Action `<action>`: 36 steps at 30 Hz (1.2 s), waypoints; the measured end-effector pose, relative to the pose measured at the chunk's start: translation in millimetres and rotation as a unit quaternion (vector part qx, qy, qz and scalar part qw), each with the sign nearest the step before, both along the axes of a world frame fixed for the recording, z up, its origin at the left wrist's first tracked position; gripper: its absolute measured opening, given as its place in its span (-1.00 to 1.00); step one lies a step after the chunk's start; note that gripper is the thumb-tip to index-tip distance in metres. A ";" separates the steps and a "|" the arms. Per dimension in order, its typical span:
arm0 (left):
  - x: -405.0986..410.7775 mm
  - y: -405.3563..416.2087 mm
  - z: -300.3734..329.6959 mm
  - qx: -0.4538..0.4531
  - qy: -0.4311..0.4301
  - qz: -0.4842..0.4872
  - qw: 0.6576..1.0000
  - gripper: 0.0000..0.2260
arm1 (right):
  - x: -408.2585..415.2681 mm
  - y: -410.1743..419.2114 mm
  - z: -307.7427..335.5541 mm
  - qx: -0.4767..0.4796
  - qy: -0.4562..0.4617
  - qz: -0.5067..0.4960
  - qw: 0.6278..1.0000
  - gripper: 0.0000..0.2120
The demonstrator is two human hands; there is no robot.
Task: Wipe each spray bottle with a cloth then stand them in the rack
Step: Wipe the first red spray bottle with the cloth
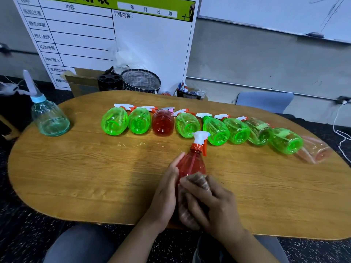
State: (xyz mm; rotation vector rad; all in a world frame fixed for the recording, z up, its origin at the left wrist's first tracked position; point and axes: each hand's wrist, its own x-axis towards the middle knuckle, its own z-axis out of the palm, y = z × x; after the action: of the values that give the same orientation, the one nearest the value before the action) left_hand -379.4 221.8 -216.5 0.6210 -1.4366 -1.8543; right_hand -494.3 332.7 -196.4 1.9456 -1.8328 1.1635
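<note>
Left hand (167,188) grips the red spray bottle (191,164) along its left side, fingers curled round the body. Right hand (210,202) presses a crumpled cloth (199,180) against the bottle's right side, fingers bent over it. Bottle stands tilted at the near edge of the wooden table (95,177), nozzle pointing far. Both forearms reach in from below.

Your left hand (167,188) and right hand (210,200) hold one spray bottle (191,164) at the table's (95,177) near edge. Behind it, a row of bottles (190,125) lies across the table. A lone bottle (48,118) stands upright far left. A basket (140,80) sits behind the table.
</note>
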 end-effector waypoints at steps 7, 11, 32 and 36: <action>0.1 1.7 1.5 -0.005 -0.012 0.003 1.000 -0.56 | 0.6 16.0 -5.3 -0.002 -0.012 0.032 0.999 -0.69; 1.4 3.3 0.8 -0.001 -0.013 -0.006 1.000 -0.56 | 0.7 8.8 -2.5 -0.060 -0.364 -0.096 0.924 -0.80; 7.4 3.0 8.2 -0.014 -0.010 -0.047 0.999 -0.55 | -7.2 3.2 -16.9 -0.060 -0.515 -0.113 0.848 -0.77; 5.1 1.1 1.5 -0.002 -0.006 -0.037 0.999 -0.59 | 0.9 3.3 -18.5 -0.051 -0.462 -0.124 0.877 -0.76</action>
State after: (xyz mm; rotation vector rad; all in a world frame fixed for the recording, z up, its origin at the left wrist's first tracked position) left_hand -374.3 222.9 -215.0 0.5845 -1.4898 -1.9068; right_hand -493.4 336.0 -214.9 1.0626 -2.2338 2.2659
